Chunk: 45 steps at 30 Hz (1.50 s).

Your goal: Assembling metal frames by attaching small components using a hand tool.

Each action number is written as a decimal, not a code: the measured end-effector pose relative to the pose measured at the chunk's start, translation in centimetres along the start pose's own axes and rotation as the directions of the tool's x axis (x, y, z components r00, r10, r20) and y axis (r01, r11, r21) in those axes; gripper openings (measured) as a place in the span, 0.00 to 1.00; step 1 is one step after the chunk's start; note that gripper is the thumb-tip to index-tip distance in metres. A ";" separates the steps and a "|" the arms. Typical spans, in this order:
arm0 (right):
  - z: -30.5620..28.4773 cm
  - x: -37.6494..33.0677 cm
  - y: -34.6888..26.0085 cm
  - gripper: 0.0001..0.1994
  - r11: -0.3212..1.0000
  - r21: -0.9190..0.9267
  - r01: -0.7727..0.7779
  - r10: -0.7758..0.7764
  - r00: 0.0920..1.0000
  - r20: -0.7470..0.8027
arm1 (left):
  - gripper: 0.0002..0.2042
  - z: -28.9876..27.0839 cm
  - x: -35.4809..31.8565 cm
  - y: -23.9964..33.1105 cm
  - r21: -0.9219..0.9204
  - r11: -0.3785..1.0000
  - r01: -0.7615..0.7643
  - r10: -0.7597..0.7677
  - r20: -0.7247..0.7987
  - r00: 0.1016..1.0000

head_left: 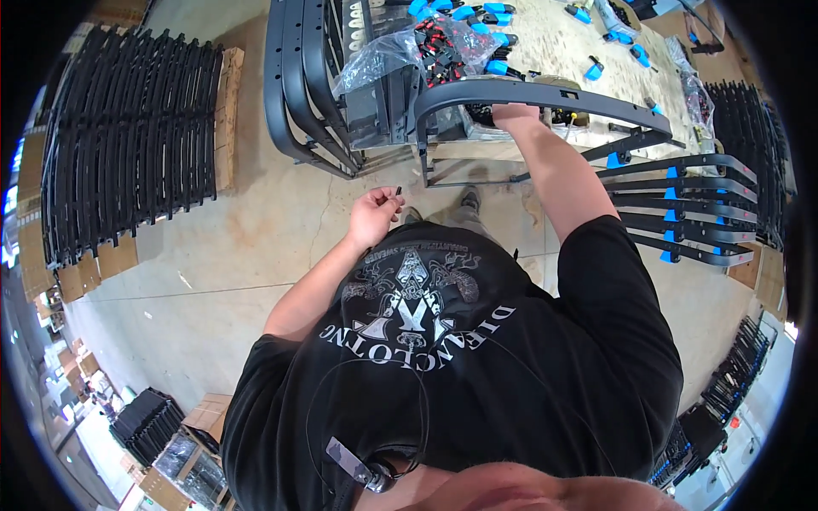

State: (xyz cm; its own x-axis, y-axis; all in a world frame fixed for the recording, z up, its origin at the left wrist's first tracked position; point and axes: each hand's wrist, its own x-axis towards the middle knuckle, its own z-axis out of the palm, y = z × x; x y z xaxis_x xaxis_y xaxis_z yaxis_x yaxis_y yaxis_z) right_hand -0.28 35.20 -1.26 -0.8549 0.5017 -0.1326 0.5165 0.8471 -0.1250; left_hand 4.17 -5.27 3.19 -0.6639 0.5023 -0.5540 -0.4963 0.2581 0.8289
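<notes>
In front of my body, my left hand (373, 217) pinches a small black part (399, 192) between thumb and fingertips. A black bent metal frame (545, 95) stands at the edge of the worktable, level with my outstretched right arm. Past the frame's upper bar, my right hand (516, 116) reaches down at a container of small dark parts (480, 116). Its fingers are hidden, so their grip does not show. A round container (569, 111) with something yellow in it is beside that hand. Behind the bar, a clear plastic bag (383, 60) holds black-and-red pieces (440, 51).
Several blue-and-black pieces (594, 68) lie across the worktable (554, 47). More bent black frames stand at the table's left (294, 85), and others with blue pieces jut out at its right (682, 204). A pallet stack of black bars (132, 136) is on the left.
</notes>
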 end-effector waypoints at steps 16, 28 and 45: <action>-7.3 -18.0 -2.7 0.14 -0.413 0.373 -0.831 -0.762 0.540 0.357 | 0.06 0.8 3.4 1.5 -0.086 0.996 0.003 0.006 0.093 0.996; 0.2 -18.6 -8.9 0.11 -0.306 0.573 -0.760 -0.625 0.614 0.482 | 0.05 0.0 6.0 3.5 -0.101 0.992 -0.074 0.078 0.035 0.996; 0.2 -17.1 -15.1 0.28 0.710 0.694 -0.118 -0.038 0.978 0.205 | 0.08 0.4 6.9 4.4 -0.383 0.922 0.056 -0.006 0.129 0.992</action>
State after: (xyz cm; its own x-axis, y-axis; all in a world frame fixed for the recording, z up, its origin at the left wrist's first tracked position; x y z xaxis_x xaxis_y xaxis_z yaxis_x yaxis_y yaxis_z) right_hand 6.50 13.78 2.69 -0.8454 0.4227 -0.3267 0.5022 0.4202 -0.7558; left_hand -2.38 -0.36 3.01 -0.5834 0.6026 -0.5446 -0.7087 -0.0500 0.7038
